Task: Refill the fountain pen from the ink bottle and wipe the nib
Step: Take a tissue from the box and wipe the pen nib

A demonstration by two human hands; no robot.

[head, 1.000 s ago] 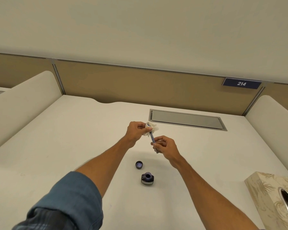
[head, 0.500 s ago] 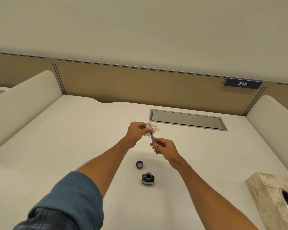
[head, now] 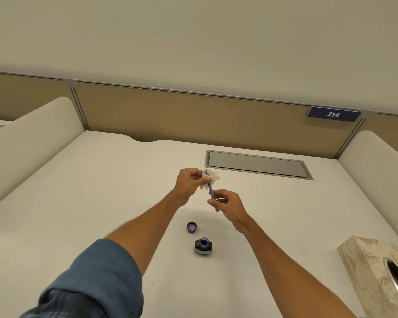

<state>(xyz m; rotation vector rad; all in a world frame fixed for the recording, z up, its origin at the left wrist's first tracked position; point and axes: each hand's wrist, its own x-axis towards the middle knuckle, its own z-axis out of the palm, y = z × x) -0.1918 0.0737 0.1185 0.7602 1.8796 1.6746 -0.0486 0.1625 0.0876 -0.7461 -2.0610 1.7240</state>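
My right hand (head: 228,205) pinches the lower barrel of a slim blue fountain pen (head: 211,191), which points up and away. My left hand (head: 190,181) grips a crumpled white tissue (head: 210,177) wrapped around the pen's upper end, so the nib is hidden inside it. Both hands hover above the white desk (head: 101,203). Nearer to me on the desk stands the open dark ink bottle (head: 203,246), and its round cap (head: 191,227) lies upside down just behind and left of it.
A patterned tissue box (head: 377,271) sits at the desk's right front edge. A grey cable hatch (head: 257,165) is set into the desk behind my hands. Padded dividers rise on both sides, with a tan partition and a "214" plate (head: 333,114) at the back.
Almost nothing has moved. My right hand has shifted very slightly on the pen while the left keeps the tissue around the tip.
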